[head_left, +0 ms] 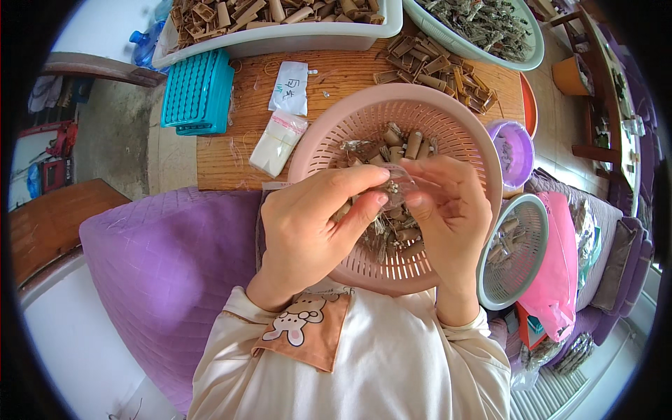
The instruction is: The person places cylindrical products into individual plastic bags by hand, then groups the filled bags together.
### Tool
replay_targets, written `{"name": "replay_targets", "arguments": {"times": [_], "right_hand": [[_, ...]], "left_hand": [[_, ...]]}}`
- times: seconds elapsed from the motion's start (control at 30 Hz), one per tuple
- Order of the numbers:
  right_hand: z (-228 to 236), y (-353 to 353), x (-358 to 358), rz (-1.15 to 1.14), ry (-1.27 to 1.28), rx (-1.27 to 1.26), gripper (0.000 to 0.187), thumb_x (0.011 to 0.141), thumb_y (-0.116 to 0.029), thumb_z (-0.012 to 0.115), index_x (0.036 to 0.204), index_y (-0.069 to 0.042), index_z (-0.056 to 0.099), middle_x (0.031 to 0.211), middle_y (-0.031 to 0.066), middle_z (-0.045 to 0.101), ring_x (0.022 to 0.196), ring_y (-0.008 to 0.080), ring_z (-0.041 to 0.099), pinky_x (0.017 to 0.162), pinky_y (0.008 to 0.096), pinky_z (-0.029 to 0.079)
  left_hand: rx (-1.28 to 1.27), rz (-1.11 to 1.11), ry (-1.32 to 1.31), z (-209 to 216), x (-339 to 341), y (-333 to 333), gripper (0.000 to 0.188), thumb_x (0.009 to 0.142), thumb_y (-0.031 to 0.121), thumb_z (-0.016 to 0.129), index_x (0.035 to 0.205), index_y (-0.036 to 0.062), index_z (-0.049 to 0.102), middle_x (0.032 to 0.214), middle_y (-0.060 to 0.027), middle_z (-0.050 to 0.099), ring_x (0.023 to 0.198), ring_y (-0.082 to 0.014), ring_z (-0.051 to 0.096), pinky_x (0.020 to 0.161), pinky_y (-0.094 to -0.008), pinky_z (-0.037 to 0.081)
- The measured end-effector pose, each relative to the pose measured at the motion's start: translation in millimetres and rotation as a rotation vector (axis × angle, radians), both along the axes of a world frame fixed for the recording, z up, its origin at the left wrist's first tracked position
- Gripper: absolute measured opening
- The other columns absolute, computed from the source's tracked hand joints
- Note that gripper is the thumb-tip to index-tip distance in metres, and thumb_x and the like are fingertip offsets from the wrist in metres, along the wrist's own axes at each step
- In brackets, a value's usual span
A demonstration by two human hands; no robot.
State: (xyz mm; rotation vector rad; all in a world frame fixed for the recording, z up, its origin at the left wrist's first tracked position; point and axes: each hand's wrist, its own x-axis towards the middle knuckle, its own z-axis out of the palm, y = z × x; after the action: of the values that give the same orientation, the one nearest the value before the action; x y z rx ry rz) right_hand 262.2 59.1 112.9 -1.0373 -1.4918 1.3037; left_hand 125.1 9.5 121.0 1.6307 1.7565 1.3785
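Between my hands is a small clear plastic bag [400, 189], with tiny pale bits showing in or behind it. My left hand [301, 220] pinches its edge between thumb and fingers. On the other side, my right hand [453, 217] is closed on the bag too, its thumb facing the left thumb. Both hands are above a pink plastic colander [318, 133], which sits in front of me at the table edge. Inside the colander lie brown half-tube plastic pieces [414, 145] and thin silvery wire-like bundles [378, 241], partly hidden by my hands.
On the wooden table [245, 80] stand a white tub [280, 43] of brown pieces, teal baskets [199, 94] and a stack of clear bags [278, 143]. A pale green basket [483, 59] holds wiry bundles. Right are a purple bowl [519, 150] and grey-green colander [514, 283].
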Motion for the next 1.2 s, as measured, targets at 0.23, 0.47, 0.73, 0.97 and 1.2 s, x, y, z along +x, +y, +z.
{"name": "replay_targets", "arguments": {"times": [0.23, 0.47, 0.73, 0.97, 1.2], "right_hand": [[4, 6, 8, 0.1, -0.161, 0.124, 0.011, 0.076, 0.0, 0.06, 0.085, 0.001, 0.054, 0.085, 0.0126, 0.063, 0.074, 0.0175, 0.064, 0.064, 0.0247, 0.051], [8, 9, 10, 0.168, -0.286, 0.159, 0.005, 0.078, 0.0, 0.057, 0.081, 0.0, 0.053, 0.074, 0.011, 0.06, 0.061, 0.0176, 0.059, 0.055, 0.0249, 0.046], [5, 8, 11, 0.173, -0.127, 0.037, 0.003, 0.081, -0.001, 0.053, 0.082, 0.001, 0.051, 0.07, 0.0071, 0.058, 0.061, 0.0101, 0.055, 0.056, 0.0216, 0.044], [5, 6, 8, 0.143, -0.074, -0.051, 0.003, 0.081, -0.001, 0.053, 0.082, 0.001, 0.051, 0.075, 0.0068, 0.061, 0.062, 0.0085, 0.055, 0.058, 0.0202, 0.044], [1, 2, 8, 0.13, -0.127, -0.01, 0.004, 0.079, 0.002, 0.054, 0.081, 0.0, 0.052, 0.076, 0.0084, 0.061, 0.063, 0.0118, 0.057, 0.057, 0.0222, 0.046]], "left_hand": [[0.019, -0.018, 0.026, 3, 0, 0, 0.023, 0.068, 0.001, 0.067, 0.089, 0.0059, 0.061, 0.071, -0.0054, 0.061, 0.053, -0.0142, 0.057, 0.045, -0.0239, 0.043], [0.032, -0.064, 0.009, 0, -3, 4, 0.023, 0.068, 0.0, 0.066, 0.09, 0.0058, 0.06, 0.071, -0.0063, 0.061, 0.056, -0.0162, 0.058, 0.046, -0.0242, 0.044], [-0.071, -0.025, 0.009, 0, -2, 5, 0.018, 0.069, 0.008, 0.068, 0.085, 0.0052, 0.059, 0.071, -0.0058, 0.06, 0.055, -0.0174, 0.056, 0.049, -0.0264, 0.043], [-0.217, -0.207, -0.062, 3, -8, 4, 0.018, 0.07, 0.013, 0.067, 0.081, 0.0035, 0.058, 0.074, -0.0076, 0.058, 0.062, -0.0207, 0.057, 0.053, -0.0275, 0.044], [-0.124, -0.153, -0.014, 1, -7, 5, 0.023, 0.064, 0.016, 0.073, 0.078, 0.0046, 0.058, 0.093, -0.0072, 0.057, 0.074, -0.0204, 0.057, 0.06, -0.0281, 0.046]]}}
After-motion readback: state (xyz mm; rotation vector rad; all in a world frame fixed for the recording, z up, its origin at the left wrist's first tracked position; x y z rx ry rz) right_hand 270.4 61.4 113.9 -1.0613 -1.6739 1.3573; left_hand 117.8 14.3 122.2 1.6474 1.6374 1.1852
